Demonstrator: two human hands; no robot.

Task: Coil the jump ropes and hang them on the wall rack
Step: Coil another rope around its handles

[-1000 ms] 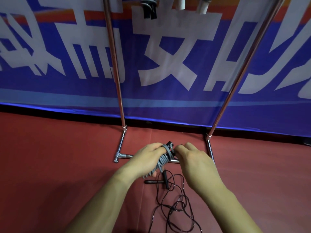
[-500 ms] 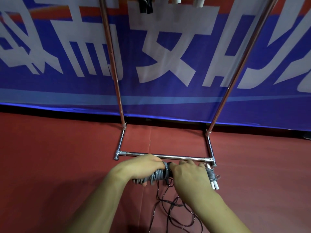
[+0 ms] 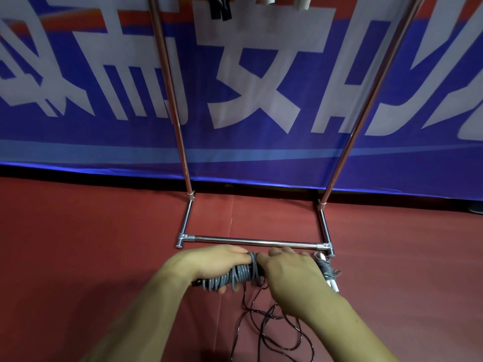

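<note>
Loose black jump rope (image 3: 274,331) lies tangled on the red floor (image 3: 78,257); just beyond, left hand (image 3: 217,265) and right hand (image 3: 290,280) curl their fingers round a grey coiled jump rope (image 3: 235,278); second grey bundle (image 3: 326,270) lies at the metal rack (image 3: 251,241) base's right corner; blue banner (image 3: 261,158) behind.

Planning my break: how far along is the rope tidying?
Done: handles dangle near the rack top; one wrapped grey rope lies by its base. In hand: left hand and right hand grip a grey coil. Left: hang both, coil the loose dark rope.
</note>
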